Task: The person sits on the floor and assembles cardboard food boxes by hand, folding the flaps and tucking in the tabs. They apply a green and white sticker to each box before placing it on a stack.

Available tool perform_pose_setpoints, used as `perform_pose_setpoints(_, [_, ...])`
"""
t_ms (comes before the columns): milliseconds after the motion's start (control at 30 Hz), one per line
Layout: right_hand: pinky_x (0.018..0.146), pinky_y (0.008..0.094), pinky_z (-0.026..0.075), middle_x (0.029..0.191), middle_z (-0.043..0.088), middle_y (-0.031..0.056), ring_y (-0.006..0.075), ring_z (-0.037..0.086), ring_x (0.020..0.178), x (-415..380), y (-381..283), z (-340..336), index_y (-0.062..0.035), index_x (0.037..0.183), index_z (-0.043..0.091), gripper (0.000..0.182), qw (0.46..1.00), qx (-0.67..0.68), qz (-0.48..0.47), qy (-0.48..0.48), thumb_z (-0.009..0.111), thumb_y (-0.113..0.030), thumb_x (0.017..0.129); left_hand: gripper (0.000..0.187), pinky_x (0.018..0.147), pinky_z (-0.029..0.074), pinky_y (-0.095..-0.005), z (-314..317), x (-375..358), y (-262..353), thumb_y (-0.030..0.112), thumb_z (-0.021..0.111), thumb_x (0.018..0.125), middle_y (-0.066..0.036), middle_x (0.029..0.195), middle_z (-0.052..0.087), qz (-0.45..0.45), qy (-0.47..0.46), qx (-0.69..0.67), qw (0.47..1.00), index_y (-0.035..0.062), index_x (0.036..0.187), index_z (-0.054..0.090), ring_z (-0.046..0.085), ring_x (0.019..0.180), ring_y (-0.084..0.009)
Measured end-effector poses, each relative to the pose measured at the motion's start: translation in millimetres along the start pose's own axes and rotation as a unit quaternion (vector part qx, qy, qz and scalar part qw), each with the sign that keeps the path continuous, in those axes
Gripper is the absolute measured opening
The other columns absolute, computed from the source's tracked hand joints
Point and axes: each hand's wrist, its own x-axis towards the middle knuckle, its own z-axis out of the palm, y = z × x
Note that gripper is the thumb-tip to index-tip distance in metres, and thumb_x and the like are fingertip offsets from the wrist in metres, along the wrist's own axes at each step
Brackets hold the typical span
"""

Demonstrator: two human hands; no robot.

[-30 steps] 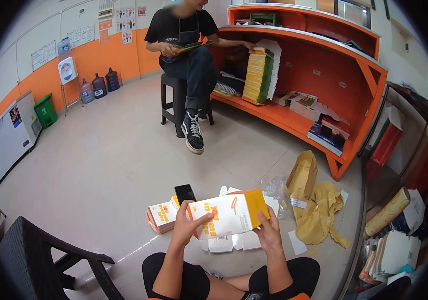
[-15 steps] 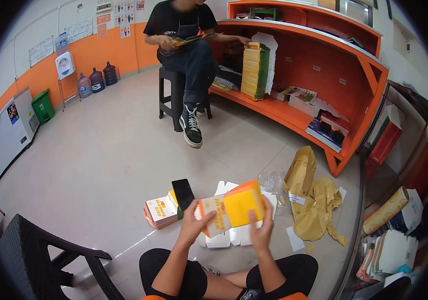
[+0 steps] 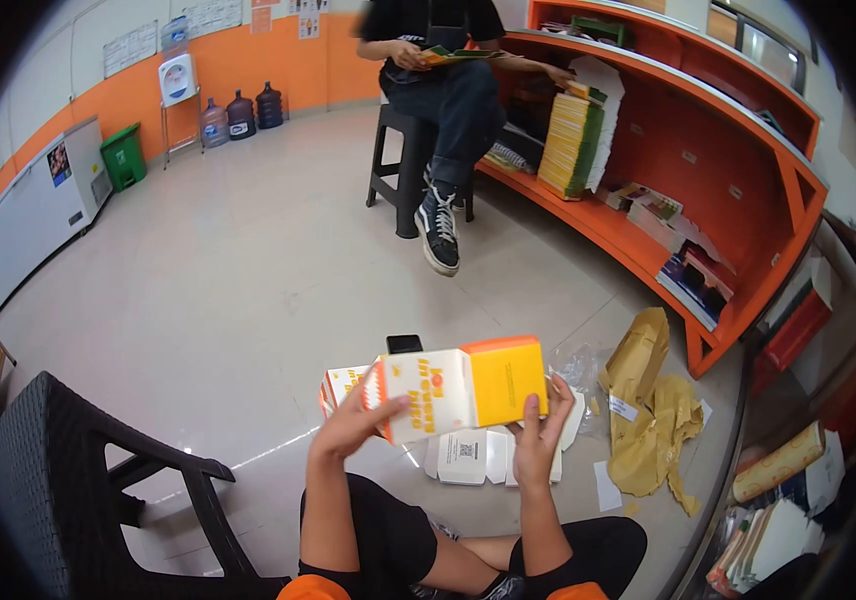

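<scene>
Above my crossed legs I hold a folded carton (image 3: pixel 428 395), white with orange lettering on its left part and yellow on its right. My left hand (image 3: pixel 353 422) grips the white end, thumb on the front. At the yellow end is my right hand (image 3: pixel 540 428), its thumb against the lower edge and its fingers behind. Beyond the carton, a stack of white and orange cartons (image 3: pixel 338 385) and a black phone (image 3: pixel 404 343) are partly hidden. Unfolded white cartons (image 3: pixel 463 458) lie on the floor beneath.
Torn brown paper (image 3: pixel 653 440) and clear plastic (image 3: pixel 578 370) lie to the right. A black chair (image 3: pixel 58 480) stands at left. Ahead, a seated person (image 3: pixel 448 95) holds a green and yellow carton and touches a carton stack (image 3: pixel 568 145) on an orange shelf (image 3: pixel 588 225).
The view has turned left, so the surroundings appear farther right. The held carton now lies more level and covers more of the stack and phone. Both my hands still hold it.
</scene>
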Motion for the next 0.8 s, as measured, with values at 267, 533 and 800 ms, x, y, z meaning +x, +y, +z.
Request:
perform_pose_setpoints(267, [0.092,0.0407,0.044,0.129,0.049,0.0174,0.0303,0.052,0.114,63.2,119.0,85.8,-0.008,0.135,0.034,0.053,0.983,-0.018,0.131,-0.128,0.046,-0.043,0.097,0.052,0.076,0.058,-0.0433,-108.7,27.4,-24.3,0.008,0.062,0.085,-0.014,0.115,0.058,0.065,0.176,-0.121,0.975,0.0071,0.131,0.038,0.064,0.1,-0.0251])
perform_pose_setpoints(533, [0.099,0.0454,0.041,0.122,0.048,0.0315,0.0423,0.049,0.116,44.7,173.7,118.9,0.0036,0.14,0.018,0.114,0.816,-0.539,0.09,-0.189,0.081,-0.05,0.061,0.041,0.056,0.062,-0.0416,-154.6,57.0,-79.2,0.002,0.059,0.084,-0.018,0.104,0.06,-0.027,0.293,-0.137,0.946,0.0022,0.122,0.042,0.068,0.085,-0.0288])
perform_pose_setpoints(800, [0.083,0.0409,0.051,0.102,0.059,0.0258,0.0393,0.062,0.093,53.3,203.6,106.2,0.0009,0.128,0.027,0.096,0.858,-0.488,0.076,-0.141,0.083,-0.031,0.056,0.052,0.049,0.059,-0.0368,-163.0,74.5,-115.3,0.003,0.061,0.085,-0.016,0.105,0.061,-0.05,0.289,-0.172,0.941,0.0018,0.132,0.039,0.068,0.082,-0.0262])
